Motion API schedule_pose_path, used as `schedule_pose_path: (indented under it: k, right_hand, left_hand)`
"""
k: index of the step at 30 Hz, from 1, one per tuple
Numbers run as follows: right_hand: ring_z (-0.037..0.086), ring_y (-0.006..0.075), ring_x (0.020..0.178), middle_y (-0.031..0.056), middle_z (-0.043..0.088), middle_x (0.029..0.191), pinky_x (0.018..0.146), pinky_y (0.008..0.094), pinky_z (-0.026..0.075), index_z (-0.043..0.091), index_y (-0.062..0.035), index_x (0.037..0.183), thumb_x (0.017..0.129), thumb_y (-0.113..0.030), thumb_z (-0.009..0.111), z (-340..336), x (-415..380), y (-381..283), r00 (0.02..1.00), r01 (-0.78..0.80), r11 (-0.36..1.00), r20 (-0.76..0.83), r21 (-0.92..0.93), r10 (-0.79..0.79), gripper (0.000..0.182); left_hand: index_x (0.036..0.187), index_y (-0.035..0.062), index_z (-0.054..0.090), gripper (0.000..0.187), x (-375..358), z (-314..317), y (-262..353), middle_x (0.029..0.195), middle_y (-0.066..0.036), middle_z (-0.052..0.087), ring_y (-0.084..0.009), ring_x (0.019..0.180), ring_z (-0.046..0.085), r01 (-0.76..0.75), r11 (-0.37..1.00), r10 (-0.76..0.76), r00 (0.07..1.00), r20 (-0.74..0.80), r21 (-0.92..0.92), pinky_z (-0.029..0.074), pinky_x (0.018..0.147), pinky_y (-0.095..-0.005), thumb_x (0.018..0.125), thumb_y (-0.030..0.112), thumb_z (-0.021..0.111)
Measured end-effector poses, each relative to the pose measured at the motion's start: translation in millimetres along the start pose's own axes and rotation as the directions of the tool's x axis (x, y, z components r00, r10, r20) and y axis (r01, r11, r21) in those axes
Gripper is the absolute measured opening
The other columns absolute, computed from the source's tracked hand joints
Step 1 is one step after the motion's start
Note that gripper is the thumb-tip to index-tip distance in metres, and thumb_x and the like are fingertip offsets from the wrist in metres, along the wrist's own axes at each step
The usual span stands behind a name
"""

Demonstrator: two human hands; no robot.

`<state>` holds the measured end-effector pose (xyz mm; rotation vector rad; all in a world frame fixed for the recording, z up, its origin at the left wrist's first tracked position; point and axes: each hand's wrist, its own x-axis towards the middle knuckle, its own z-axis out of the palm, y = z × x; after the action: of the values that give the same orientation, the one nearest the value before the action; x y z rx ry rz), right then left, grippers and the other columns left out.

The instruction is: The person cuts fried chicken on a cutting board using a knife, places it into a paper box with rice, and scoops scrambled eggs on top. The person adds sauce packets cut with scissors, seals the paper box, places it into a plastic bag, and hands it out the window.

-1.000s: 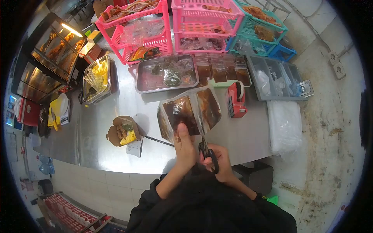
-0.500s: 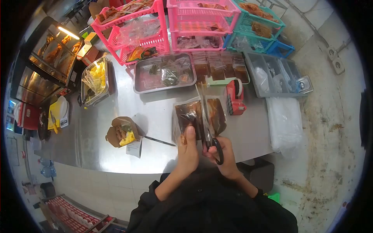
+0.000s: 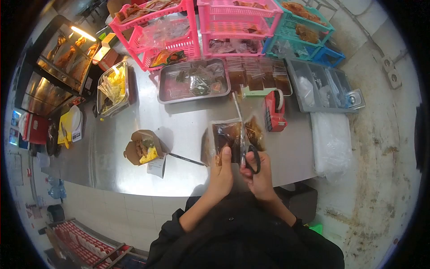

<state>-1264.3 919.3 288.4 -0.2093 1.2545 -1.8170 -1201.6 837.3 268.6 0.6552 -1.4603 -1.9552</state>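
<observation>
Clear plastic packets of dark brown sauce hang over the near table edge in front of me. My left hand (image 3: pixel 221 177) is closed on one sauce packet (image 3: pixel 226 136), its thumb lying on the front. In my right hand (image 3: pixel 260 178) is a pair of scissors (image 3: pixel 254 163), fingers through the black handle. The long blades point away from me and run along the packet's right edge. Just right of the blades shows another brown sauce packet (image 3: pixel 254 134), partly covered by them.
An open food box (image 3: pixel 145 149) with a paper slip and a pen (image 3: pixel 186 158) lies to the left. Behind are a metal tray (image 3: pixel 194 92), more sauce packets (image 3: pixel 255 83), a red tape dispenser (image 3: pixel 275 114), a divided plastic box (image 3: pixel 309 104) and pink baskets (image 3: pixel 239 42).
Both hands, the packets and the scissors have shifted slightly right in view. The packet beyond the blades appears narrower and more angled.
</observation>
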Motion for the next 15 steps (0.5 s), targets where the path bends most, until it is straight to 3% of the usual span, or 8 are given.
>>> schedule_pose_path:
  k: [3, 4, 5, 7, 9, 11, 14, 15]
  right_hand:
    - [0.036, 0.001, 0.045, -0.004, 0.046, 0.056, 0.039, 0.016, 0.022, 0.054, -0.007, 0.073, 0.085, -0.038, 0.061, -19, 13, -2, 0.996, -0.033, 0.99, -0.09, -0.139, 0.02, 0.034]
    - [0.043, 0.0059, 0.047, -0.0006, 0.049, 0.057, 0.041, 0.0212, 0.029, 0.055, -0.0035, 0.073, 0.084, -0.034, 0.062, -42, 23, 9, 0.992, -0.054, 0.922, -0.125, -0.383, 0.006, 0.034]
    - [0.05, 0.0109, 0.048, 0.0027, 0.053, 0.057, 0.044, 0.0264, 0.036, 0.055, -0.0001, 0.072, 0.083, -0.03, 0.063, -67, 34, 25, 0.987, -0.076, 0.795, -0.156, -0.601, -0.024, 0.033]
    - [0.058, 0.0243, 0.057, 0.0115, 0.058, 0.063, 0.055, 0.0355, 0.043, 0.055, 0.0027, 0.079, 0.081, -0.023, 0.064, -96, 31, 41, 0.948, -0.152, 0.448, -0.258, -0.881, -0.186, 0.027]
    - [0.059, 0.0298, 0.064, 0.0153, 0.059, 0.067, 0.06, 0.0387, 0.044, 0.055, 0.003, 0.085, 0.081, -0.019, 0.062, -136, 25, 69, 0.9, -0.173, 0.338, -0.288, -0.925, -0.327, 0.024]
    - [0.06, 0.0352, 0.07, 0.0191, 0.059, 0.072, 0.064, 0.0419, 0.045, 0.055, 0.0033, 0.09, 0.081, -0.016, 0.061, -173, 20, 91, 0.835, -0.213, 0.23, -0.299, -0.95, -0.461, 0.022]
    - [0.056, 0.0388, 0.079, 0.022, 0.058, 0.089, 0.067, 0.0414, 0.045, 0.053, 0.0047, 0.099, 0.082, -0.01, 0.057, -202, 18, 101, 0.83, -0.264, 0.131, -0.294, -0.956, -0.474, 0.023]
    - [0.054, 0.039, 0.088, 0.0231, 0.054, 0.1, 0.072, 0.043, 0.045, 0.051, 0.0047, 0.104, 0.082, -0.01, 0.057, -200, 17, 97, 0.825, -0.198, 0.071, -0.206, -0.978, -0.526, 0.027]
  left_hand:
    - [0.115, -0.0043, 0.052, 0.042, -6, -15, -3, 0.105, -0.009, 0.058, -0.0151, 0.097, 0.051, 0.149, 0.987, -0.151, 0.988, 0.031, 0.061, 0.038, 0.088, -0.0288, 0.099, 0.029, 0.032]
    - [0.113, -0.0044, 0.053, 0.041, -7, -23, -10, 0.104, -0.009, 0.058, -0.0153, 0.096, 0.051, 0.182, 0.978, -0.187, 0.981, 0.042, 0.099, 0.038, 0.088, -0.029, 0.098, 0.029, 0.034]
    - [0.113, -0.0044, 0.053, 0.041, -9, -32, -13, 0.104, -0.009, 0.058, -0.0153, 0.096, 0.051, 0.179, 0.979, -0.182, 0.983, 0.022, 0.102, 0.038, 0.088, -0.029, 0.098, 0.029, 0.034]
    - [0.106, -0.0046, 0.055, 0.04, -14, -50, -17, 0.096, -0.011, 0.059, -0.0155, 0.092, 0.051, 0.253, 0.899, -0.276, 0.961, 0.014, 0.358, 0.039, 0.085, -0.0289, 0.098, 0.029, 0.036]
    - [0.101, -0.005, 0.056, 0.037, -18, -80, -31, 0.093, -0.018, 0.06, -0.0234, 0.089, 0.056, 0.245, 0.871, -0.304, 0.95, 0.076, 0.425, 0.042, 0.082, -0.0327, 0.096, 0.027, 0.039]
    - [0.102, -0.0038, 0.058, 0.04, -20, -94, -25, 0.095, -0.019, 0.061, -0.0268, 0.085, 0.058, 0.312, 0.5, -0.62, 0.78, 0.082, 0.808, 0.044, 0.078, -0.034, 0.093, 0.033, 0.045]
    - [0.107, -0.0037, 0.054, 0.039, -20, -94, -38, 0.097, -0.026, 0.058, -0.0378, 0.088, 0.058, 0.134, 0.42, -0.526, 0.842, 0.121, 0.898, 0.045, 0.077, -0.0394, 0.091, 0.032, 0.048]
    - [0.111, -0.0004, 0.052, 0.037, -12, -87, -41, 0.096, -0.026, 0.059, -0.0395, 0.089, 0.057, -0.006, 0.462, -0.38, 0.902, 0.204, 0.887, 0.045, 0.077, -0.0425, 0.09, 0.03, 0.048]
